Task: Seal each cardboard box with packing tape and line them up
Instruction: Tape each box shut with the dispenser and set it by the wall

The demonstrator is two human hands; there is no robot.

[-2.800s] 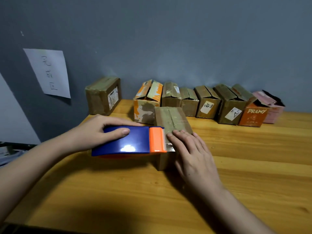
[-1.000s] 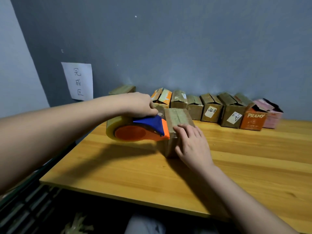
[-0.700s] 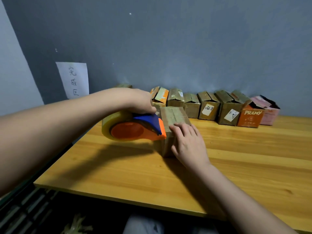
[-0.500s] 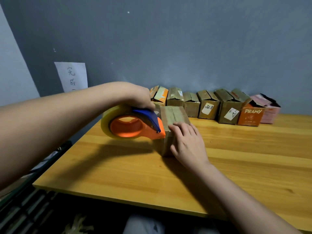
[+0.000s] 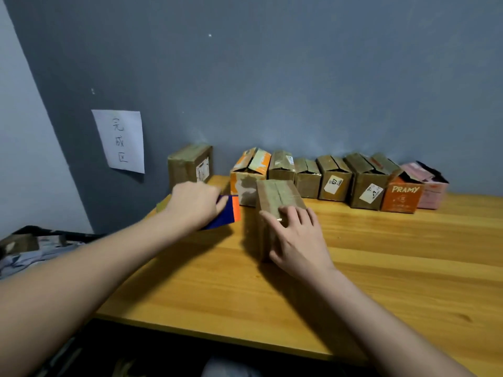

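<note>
We start at the right hand (image 5: 295, 240), where our fingers lie fairly straight and spread over the near end of the cardboard box (image 5: 277, 202), pressing down on its top while the thumb runs along the near side. That is a flat press, not a curled grasp. Under the fingertips (image 5: 283, 213) we see glossy clear tape running along the centre seam, and the flaps lie shut. The box is plain brown, oblong, a little scuffed, standing on the wooden table (image 5: 381, 268) just in front of the row.

Over to the side of that hold, our left hand (image 5: 194, 205) is wrapped around the tape dispenser (image 5: 227, 212), fingers curled over its blue body with the orange end showing toward the box. The dispenser sits apart from the box, a gap of bare table between them. It is motion-blurred, so we cannot tell whether a strand of tape links the two.

How will this box handle? We judge it light and fairly stiff, though thin cardboard will dent if squeezed hard, and the taped top looks slick. Best to take it by the two long side walls, low down, rather than pinching the shiny seam.

Further out from our hold, the row of boxes (image 5: 334, 180) stands against the grey wall, most with flaps ajar, one orange carton marked PRAMY (image 5: 402, 197). One sealed box (image 5: 189, 165) stands alone beyond the left hand, below a paper sign (image 5: 119, 141).
</note>
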